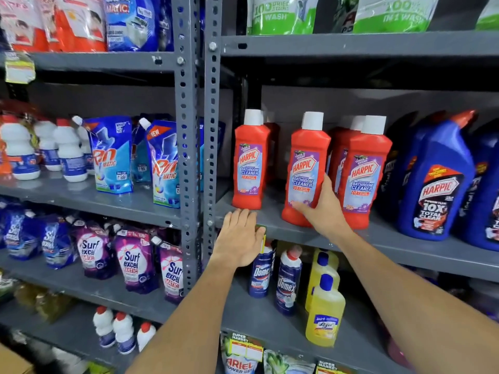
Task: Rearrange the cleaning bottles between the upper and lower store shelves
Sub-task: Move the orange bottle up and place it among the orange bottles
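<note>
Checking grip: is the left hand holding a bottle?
No, the left hand lies flat on the shelf edge, holding nothing.

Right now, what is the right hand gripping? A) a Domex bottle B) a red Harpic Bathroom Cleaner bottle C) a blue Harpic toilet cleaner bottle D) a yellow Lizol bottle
B: the right hand wraps its fingers around the lower part of the middle red Harpic Bathroom Cleaner bottle on the upper shelf, while the left hand lies flat on the shelf edge, holding nothing.
</note>
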### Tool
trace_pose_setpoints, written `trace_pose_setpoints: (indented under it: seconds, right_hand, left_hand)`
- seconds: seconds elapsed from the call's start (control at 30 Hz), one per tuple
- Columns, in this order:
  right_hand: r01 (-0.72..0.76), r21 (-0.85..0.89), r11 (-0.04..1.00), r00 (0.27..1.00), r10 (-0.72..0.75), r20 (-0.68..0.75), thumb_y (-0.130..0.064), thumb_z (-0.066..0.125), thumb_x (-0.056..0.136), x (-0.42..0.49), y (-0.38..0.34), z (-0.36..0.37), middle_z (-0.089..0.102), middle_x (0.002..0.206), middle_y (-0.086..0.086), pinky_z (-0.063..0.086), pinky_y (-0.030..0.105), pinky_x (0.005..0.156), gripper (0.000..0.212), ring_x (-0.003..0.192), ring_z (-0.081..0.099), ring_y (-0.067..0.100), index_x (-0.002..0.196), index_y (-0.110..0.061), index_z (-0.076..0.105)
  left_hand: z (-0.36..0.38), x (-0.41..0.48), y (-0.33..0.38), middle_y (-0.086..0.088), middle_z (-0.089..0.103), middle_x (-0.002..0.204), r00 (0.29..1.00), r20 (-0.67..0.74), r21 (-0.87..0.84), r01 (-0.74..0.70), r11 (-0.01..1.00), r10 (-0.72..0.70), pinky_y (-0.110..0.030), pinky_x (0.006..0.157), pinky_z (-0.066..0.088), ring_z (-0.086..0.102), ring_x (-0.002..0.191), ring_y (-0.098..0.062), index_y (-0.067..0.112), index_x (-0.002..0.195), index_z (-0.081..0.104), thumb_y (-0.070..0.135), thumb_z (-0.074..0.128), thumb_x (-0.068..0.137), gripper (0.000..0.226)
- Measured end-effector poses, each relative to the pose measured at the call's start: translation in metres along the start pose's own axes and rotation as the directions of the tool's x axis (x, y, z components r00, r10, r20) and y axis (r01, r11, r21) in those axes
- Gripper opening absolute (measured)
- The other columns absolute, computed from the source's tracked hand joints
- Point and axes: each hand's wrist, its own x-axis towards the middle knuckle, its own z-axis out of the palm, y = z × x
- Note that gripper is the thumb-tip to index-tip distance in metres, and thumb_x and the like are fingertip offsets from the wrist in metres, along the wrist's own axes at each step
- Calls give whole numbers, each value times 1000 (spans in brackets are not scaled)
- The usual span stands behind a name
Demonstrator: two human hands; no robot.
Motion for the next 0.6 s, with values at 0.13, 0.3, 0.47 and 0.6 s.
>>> trace_pose_setpoints:
  seconds: [0.13,0.3,0.47,0.6]
  right_hand:
    - [-29,-48,998,998,31,45,-29,87,70,-9,18,5,57,138,1,46,48,109,103,128,54,23,152,-27,25]
    - [-97,28,995,995,98,-22,-18,87,75,-6,21,-1,64,116,4,53,39,96,88,103,62,19,147,-15,37]
    - [-131,2,991,991,131,-26,-26,86,76,-4,27,6,67,119,8,53,48,100,71,110,66,27,136,-17,47]
    - [-83,-35,996,997,83,-8,-21,86,76,-7,26,9,65,132,10,51,46,105,76,119,64,25,139,-13,46]
  left_hand:
    - [-1,0,0,-11,44,145,1000,-13,-1,9,1000,-9,-45,119,16,34,136,-29,7,143,38,40,29,101,54]
    - [-2,-1,4,-11,45,144,1000,-19,-7,17,1000,-17,-45,119,16,35,135,-30,6,142,39,41,26,99,57]
    - [-2,0,4,-11,47,140,999,-24,-7,27,1000,-27,-46,117,19,37,132,-30,6,139,41,42,22,96,60]
    - [0,-2,4,-12,47,141,999,-19,-12,35,999,-35,-47,118,18,36,133,-31,6,140,40,42,22,96,60]
